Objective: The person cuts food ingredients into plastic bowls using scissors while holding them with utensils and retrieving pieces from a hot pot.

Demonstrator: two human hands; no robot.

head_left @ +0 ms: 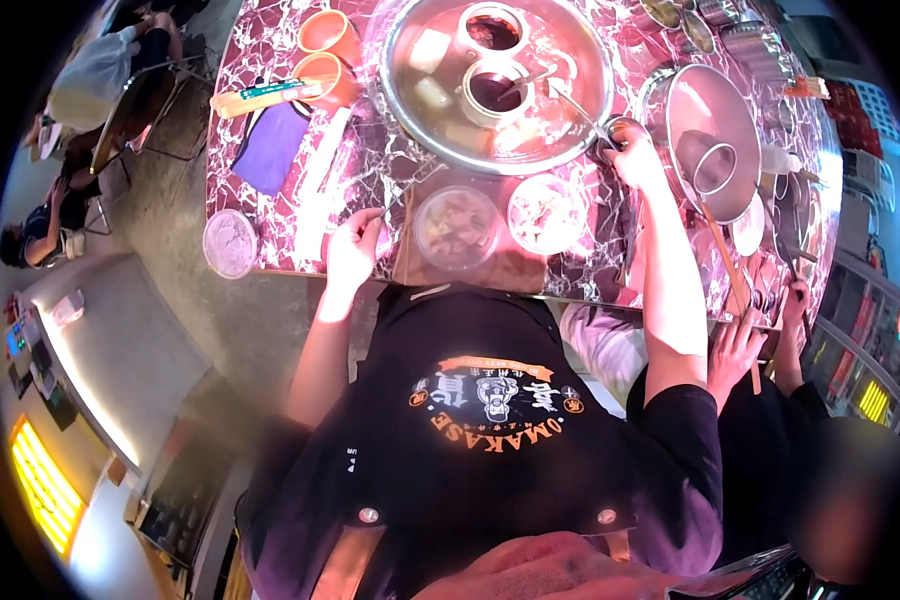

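Neon yellow glows from a bright panel (pixel 47 487) down at eight o'clock, grey floor (pixel 175 190) stretches away toward ten, and pink light floods the marbled surface (pixel 600 276) up top. At twelve o'clock sits the wide metal pot (pixel 470 163), filled with liquid and pale pieces, and standing inside it, one beyond the other, are an upper round vessel (pixel 465 40) and a lower round vessel (pixel 497 119), both with dark contents. Over at two o'clock it's the right hand (pixel 635 155), fingers curled tight around the dark end of a metal utensil (pixel 583 112), which slants across the pot's rim toward the lower vessel; its far end is hard to make out. Out at ten, the left hand (pixel 353 245) is by the near edge, thumb and fingers drawn together, though whether they pinch anything one cannot tell. Between the hands, two food-filled tubs: a left tub (pixel 457 266) at twelve, a right tub (pixel 547 252) toward one. Orange cups (pixel 327 80) stand at eleven, with a purple pouch (pixel 272 148) at ten. Just beyond the right hand, a large pan (pixel 688 105); at three, a co-worker's hand (pixel 737 345) meets the surface's edge.
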